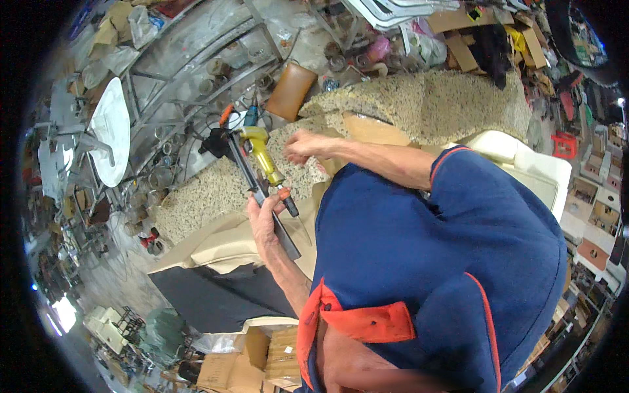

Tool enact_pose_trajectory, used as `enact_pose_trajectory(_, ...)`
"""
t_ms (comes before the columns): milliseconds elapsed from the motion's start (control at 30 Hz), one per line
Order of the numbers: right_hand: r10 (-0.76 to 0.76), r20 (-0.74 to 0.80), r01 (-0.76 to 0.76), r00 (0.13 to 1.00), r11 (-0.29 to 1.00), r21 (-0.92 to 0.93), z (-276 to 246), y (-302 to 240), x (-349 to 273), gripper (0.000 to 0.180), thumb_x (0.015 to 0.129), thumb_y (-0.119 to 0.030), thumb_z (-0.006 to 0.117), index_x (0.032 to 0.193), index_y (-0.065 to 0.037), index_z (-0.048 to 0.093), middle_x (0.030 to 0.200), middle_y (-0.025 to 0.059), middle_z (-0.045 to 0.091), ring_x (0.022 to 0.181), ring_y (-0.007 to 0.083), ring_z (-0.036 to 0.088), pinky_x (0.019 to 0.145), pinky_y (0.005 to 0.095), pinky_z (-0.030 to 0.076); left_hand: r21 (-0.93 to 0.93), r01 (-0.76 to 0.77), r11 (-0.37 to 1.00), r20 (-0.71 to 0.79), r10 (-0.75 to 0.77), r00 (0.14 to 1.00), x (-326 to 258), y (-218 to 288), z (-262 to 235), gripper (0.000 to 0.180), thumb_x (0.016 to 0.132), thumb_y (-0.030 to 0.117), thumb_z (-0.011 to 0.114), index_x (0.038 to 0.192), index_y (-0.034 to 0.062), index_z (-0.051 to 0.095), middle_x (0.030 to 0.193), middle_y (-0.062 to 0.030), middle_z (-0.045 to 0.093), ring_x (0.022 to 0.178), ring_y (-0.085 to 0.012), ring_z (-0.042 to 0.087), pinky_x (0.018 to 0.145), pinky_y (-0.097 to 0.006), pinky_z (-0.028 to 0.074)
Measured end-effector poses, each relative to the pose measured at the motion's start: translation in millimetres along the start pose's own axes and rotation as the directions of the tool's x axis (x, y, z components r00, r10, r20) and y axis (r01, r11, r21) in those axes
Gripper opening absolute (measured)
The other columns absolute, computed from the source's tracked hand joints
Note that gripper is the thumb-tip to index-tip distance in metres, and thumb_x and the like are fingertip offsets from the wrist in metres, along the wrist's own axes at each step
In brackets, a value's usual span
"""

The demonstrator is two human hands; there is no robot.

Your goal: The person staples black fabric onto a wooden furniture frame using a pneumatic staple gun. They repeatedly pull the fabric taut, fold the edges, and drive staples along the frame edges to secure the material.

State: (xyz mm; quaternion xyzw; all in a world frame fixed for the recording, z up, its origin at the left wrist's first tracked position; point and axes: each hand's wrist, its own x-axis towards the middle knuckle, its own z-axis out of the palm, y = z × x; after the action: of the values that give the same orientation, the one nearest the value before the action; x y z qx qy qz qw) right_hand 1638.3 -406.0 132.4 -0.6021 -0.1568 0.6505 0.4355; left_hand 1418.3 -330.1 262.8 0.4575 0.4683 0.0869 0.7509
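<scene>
My left hand (265, 219) is wrapped round a long, dark grey metal bar (246, 169), which slants down toward me. Beside the bar lies a yellow drill-like power tool (264, 162) with a black nose and a long thin bit. The left fingertips reach up to its orange collar. To the right of the tool's body, my right hand (301, 147) hovers with curled fingers close together; whether something small is pinched in them is hidden. Under both hands spreads a speckled foam sheet (196, 203), with a beige upholstered piece (226, 239) nearer my body.
Beyond the foam are a brown pad (292, 90), a teal power tool (251, 114) and metal frames (196, 56). A white oval panel (110, 134) stands at the left. Black fabric (209, 298) and cardboard boxes (226, 372) are lower down; a cream moulded part (524, 164) lies right.
</scene>
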Motion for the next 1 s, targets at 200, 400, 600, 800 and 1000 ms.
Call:
enact_pose_trajectory(200,0.102,-0.418,-0.014,0.903,0.978,0.209,-73.3,77.8,-76.0,0.021,0.095,-0.012,0.062,0.107,0.005,0.068,0.079,0.0084,0.067,0.067,0.0157,0.062,0.058,0.0297,0.051,0.474,-0.034,0.88,0.115,-0.023,0.993,1.5,15.9,15.8,0.035,0.081,0.01,0.071,0.114,-0.0006,0.063,0.091,-0.0085,0.074,0.086,-0.0177,0.071,0.079,-0.031,0.055)
enact_pose_trajectory(400,0.121,-0.58,0.085,0.805,0.945,0.316,-103.0,73.7,-113.3,0.021,0.098,-0.015,0.063,0.108,0.004,0.067,0.086,0.0096,0.071,0.068,0.0146,0.065,0.06,0.0292,0.055,0.588,-0.385,0.711,0.402,0.156,0.902,5.6,35.6,59.0,0.039,0.076,0.015,0.069,0.111,0.0001,0.063,0.096,-0.0091,0.061,0.084,-0.0193,0.059,0.078,-0.035,0.05)
enact_pose_trajectory(600,0.124,-0.734,0.073,0.668,0.97,0.231,-123.3,57.4,-154.1,0.017,0.097,-0.011,0.063,0.103,0.003,0.069,0.08,0.0077,0.07,0.062,0.0127,0.063,0.057,0.0278,0.052,0.622,-0.483,0.616,0.447,0.226,0.865,18.8,19.4,84.4,0.05,0.075,0.012,0.068,0.122,-0.001,0.063,0.103,-0.0177,0.062,0.092,-0.03,0.063,0.087,-0.04,0.051)
enact_pose_trajectory(800,0.158,-0.862,0.054,0.482,0.976,0.209,-152.1,65.3,-216.0,0.015,0.097,-0.013,0.064,0.095,0.001,0.071,0.072,0.0031,0.066,0.058,0.01,0.058,0.051,0.0267,0.046,0.639,-0.366,0.676,0.496,0.001,0.868,46.3,12.2,112.8,0.052,0.082,0.016,0.072,0.13,-0.0005,0.059,0.1,-0.0147,0.062,0.09,-0.0252,0.062,0.082,-0.039,0.051)
enact_pose_trajectory(1000,0.241,-0.881,-0.006,0.408,0.965,0.262,-205.8,110.6,-255.0,0.016,0.097,-0.014,0.065,0.099,0.001,0.071,0.076,0.0033,0.068,0.06,0.0092,0.059,0.053,0.0251,0.048,0.636,-0.278,0.72,0.546,-0.165,0.821,79.3,10.7,167.2,0.038,0.077,0.016,0.066,0.111,-0.0024,0.064,0.085,-0.0159,0.066,0.078,-0.0253,0.063,0.076,-0.04,0.052)
